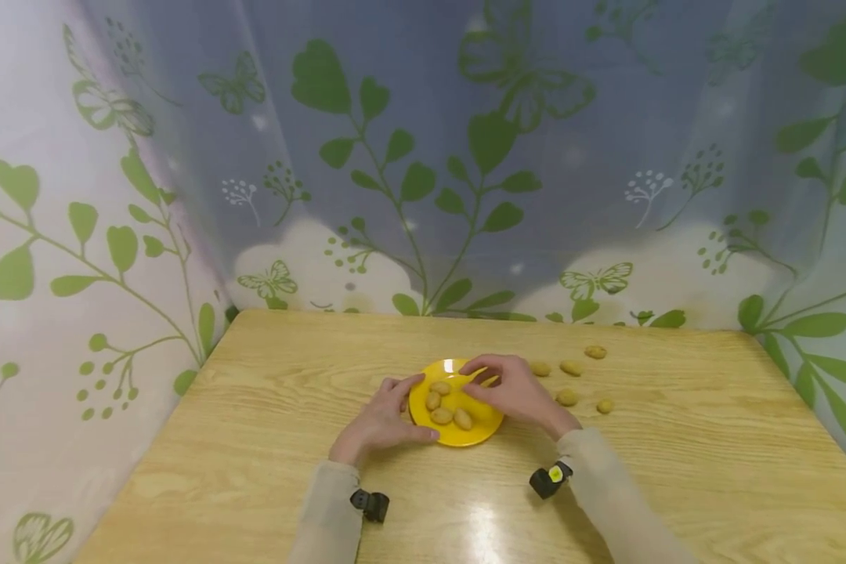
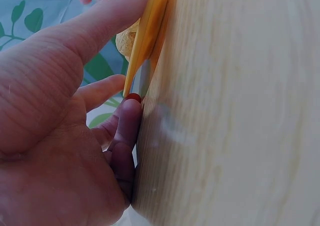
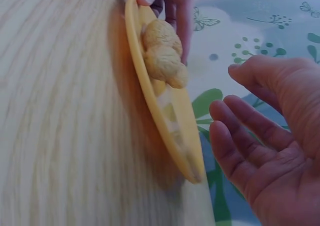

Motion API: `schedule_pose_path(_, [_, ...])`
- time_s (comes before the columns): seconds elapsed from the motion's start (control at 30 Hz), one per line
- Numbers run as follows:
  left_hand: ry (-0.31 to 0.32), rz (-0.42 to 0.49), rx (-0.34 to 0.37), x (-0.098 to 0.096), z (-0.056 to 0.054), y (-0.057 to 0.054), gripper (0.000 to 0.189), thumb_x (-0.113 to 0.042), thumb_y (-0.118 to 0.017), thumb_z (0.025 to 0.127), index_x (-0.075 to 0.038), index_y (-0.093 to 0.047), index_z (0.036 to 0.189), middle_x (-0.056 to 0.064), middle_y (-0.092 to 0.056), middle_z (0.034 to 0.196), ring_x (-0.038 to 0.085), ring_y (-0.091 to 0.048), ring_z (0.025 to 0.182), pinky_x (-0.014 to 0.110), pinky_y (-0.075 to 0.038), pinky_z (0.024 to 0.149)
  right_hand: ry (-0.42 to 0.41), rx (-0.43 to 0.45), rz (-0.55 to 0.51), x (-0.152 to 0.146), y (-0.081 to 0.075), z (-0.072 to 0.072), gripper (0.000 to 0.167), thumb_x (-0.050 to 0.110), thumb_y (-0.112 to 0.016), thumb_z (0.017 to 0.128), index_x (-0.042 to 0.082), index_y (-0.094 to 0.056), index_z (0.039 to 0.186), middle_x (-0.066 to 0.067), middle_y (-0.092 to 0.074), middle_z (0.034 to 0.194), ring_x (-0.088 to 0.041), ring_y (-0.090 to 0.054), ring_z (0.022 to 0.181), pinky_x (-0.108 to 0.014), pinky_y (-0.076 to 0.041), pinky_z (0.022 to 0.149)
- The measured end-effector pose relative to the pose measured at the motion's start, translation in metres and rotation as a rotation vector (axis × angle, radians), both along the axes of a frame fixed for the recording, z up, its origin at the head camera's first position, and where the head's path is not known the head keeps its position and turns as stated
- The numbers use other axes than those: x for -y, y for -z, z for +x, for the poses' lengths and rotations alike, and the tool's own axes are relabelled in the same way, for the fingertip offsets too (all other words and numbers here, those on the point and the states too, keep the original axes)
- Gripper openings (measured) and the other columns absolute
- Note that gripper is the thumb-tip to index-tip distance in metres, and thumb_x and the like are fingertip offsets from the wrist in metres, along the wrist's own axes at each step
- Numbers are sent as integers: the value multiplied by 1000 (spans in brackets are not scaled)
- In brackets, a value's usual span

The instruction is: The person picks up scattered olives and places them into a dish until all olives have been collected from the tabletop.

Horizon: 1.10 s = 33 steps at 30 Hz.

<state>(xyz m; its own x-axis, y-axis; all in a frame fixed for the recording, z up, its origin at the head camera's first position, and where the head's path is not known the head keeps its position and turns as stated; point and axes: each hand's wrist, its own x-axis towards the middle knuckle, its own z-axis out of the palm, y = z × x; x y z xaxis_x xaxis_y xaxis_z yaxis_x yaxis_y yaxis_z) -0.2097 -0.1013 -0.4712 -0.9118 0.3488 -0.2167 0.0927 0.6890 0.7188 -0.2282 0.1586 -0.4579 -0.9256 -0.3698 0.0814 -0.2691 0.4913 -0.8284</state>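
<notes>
Leaf-and-butterfly printed cloth hangs behind and beside a wood-grain worktop. On it, near the middle, sits one round yellow plate. Four wrinkled tan pieces, nut-like in look, lie on the plate, grouped toward its left half. Five loose pieces of the same kind lie directly on the worktop to the plate's right, spread apart; the nearest is partly covered by the right hand. That makes nine pieces in view. At the plate's left edge, the left hand grips the rim, thumb lapping over it. Above the plate's right side, the right hand's fingers are loosely bent and parted, holding nothing. One small black camera sits at each wrist, beside a pale sleeve.
</notes>
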Motion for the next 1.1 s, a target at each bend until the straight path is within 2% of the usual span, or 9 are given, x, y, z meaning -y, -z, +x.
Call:
schedule_pose_path(0.13, [5,0,2,1,1,1,98,-47,-87,78,-25,-38,159,12,-45,142,29,-53,119,56,-47,102,-13,-48,-8,-7,-2,4,24,21,-76,93,11,-74,115,-8,-74,118,-20,-71,100,-37,-59,86])
schedule_pose_path(0.4, [5,13,15,0,3,2,97,-46,-87,79,-26,-37,159,11,-45,143,29,-52,120,56,-47,103,25,-99,0,-22,-6,16,29,19,-78,91,10,-73,119,-11,-73,120,-22,-70,101,-25,-58,78])
schedule_pose_path(0.63, [1,12,6,1,5,1,97,-45,-88,78,-26,-38,159,12,-44,146,32,-52,125,60,-46,105,17,-155,-18,-31,-7,25,30,19,-79,90,9,-73,118,-10,-72,120,-30,-71,101,-28,-60,77])
schedule_pose_path(1.1, [12,2,-12,1,1,-2,98,-45,-87,78,-25,-37,160,11,-45,143,28,-52,120,56,-47,102,78,-157,21,-50,-7,35,32,20,-82,88,11,-74,118,-7,-72,120,-28,-70,100,-29,-60,77])
